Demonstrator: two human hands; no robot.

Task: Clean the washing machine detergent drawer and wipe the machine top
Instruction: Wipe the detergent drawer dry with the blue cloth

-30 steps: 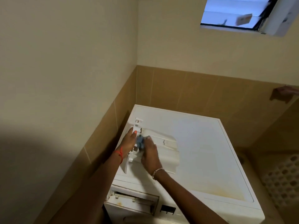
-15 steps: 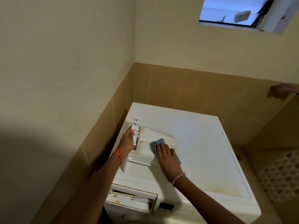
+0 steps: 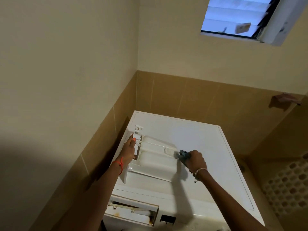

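Observation:
The white detergent drawer (image 3: 155,157) lies pulled out on the washing machine top (image 3: 208,147), near its left edge. My left hand (image 3: 129,151) grips the drawer's left end and steadies it. My right hand (image 3: 195,160) holds a bunched blue-grey cloth (image 3: 183,155) against the drawer's right end. The drawer's empty slot (image 3: 133,210) gapes in the machine's front panel below, with brown stains along its edge.
The machine stands in a corner, with a tiled wall (image 3: 103,147) close on the left and another behind. A perforated laundry basket (image 3: 290,184) stands to the right. A louvred window (image 3: 236,15) sits high on the back wall.
My right hand has swept the cloth from the drawer's left end across to its right end. My left hand has kept its grip on the drawer.

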